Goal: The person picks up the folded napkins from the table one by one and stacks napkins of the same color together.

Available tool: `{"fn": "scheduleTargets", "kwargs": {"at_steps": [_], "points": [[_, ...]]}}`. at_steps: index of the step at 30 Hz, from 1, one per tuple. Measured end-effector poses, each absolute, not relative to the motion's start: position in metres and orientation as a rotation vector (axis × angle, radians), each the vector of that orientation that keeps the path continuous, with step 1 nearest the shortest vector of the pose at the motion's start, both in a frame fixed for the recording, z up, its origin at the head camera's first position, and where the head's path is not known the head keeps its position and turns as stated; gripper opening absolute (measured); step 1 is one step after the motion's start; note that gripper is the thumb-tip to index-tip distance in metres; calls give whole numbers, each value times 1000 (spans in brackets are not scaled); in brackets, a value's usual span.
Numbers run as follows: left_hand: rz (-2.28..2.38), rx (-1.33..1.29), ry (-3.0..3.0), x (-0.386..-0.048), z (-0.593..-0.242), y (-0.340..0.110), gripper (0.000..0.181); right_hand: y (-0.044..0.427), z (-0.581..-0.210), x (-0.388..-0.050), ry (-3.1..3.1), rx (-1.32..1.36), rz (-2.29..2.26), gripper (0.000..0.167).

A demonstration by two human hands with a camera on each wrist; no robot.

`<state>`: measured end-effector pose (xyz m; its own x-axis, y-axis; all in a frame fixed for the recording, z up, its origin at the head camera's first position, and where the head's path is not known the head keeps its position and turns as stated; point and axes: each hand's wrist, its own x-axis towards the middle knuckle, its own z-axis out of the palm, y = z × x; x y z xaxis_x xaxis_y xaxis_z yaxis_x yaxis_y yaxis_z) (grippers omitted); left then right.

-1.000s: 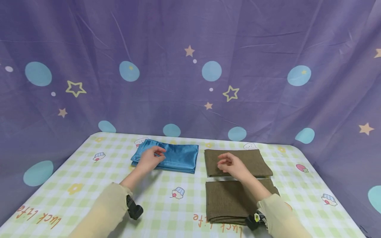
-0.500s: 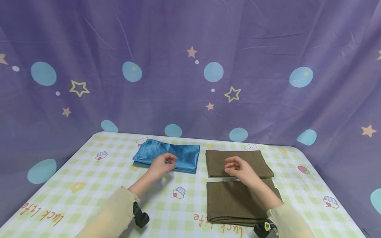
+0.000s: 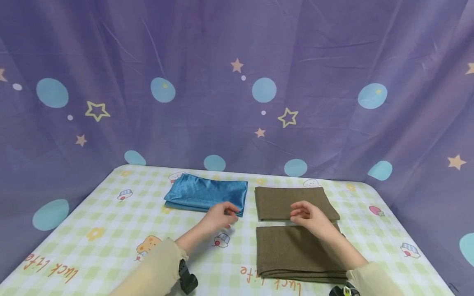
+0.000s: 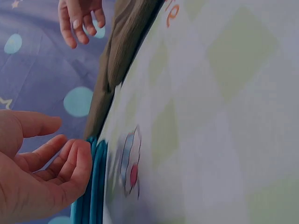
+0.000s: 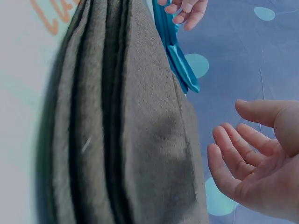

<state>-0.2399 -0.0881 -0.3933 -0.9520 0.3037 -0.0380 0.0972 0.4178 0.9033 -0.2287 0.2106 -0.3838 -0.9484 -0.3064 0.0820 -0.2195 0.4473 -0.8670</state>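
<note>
A folded shiny blue cloth [image 3: 207, 191] lies at the back left of the table. Over its front right corner hovers my left hand [image 3: 219, 217], fingers loosely bent and holding nothing; the left wrist view shows the same hand [image 4: 42, 168] beside the cloth's layered edge [image 4: 96, 182]. To the right, one folded brown cloth [image 3: 285, 201] lies behind a second folded brown cloth [image 3: 292, 253]. Above the gap between these two is my right hand [image 3: 312, 218], relaxed and without anything in it. In the right wrist view, its fingers [image 5: 229, 154] are apart from the brown layers [image 5: 154, 121].
A green-and-white checked tablecloth [image 3: 89, 205] with printed cupcakes and lettering covers the table. Behind it hangs a purple curtain [image 3: 207, 131] with stars and blue dots. Each wrist wears a small black camera, such as the left wrist camera [image 3: 187, 279].
My left hand has moved right and toward me, from over the blue cloth to its front right corner. My right hand has shifted right and slightly nearer. The cloths lie as before.
</note>
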Motion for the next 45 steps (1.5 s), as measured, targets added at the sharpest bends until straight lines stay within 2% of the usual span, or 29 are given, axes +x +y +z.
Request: {"fn": "scheduleTargets", "kwargs": {"at_steps": [12, 32, 45], "points": [[1586, 382, 2300, -229, -401, -58, 28, 231, -392, -218, 2643, -386, -1500, 39], [1665, 305, 2131, -222, -414, -39, 28, 262, -401, -198, 2777, -186, -1416, 37], [1730, 293, 2058, -215, -412, -34, 45, 287, -405, -188, 2946, -59, -1304, 37]]}}
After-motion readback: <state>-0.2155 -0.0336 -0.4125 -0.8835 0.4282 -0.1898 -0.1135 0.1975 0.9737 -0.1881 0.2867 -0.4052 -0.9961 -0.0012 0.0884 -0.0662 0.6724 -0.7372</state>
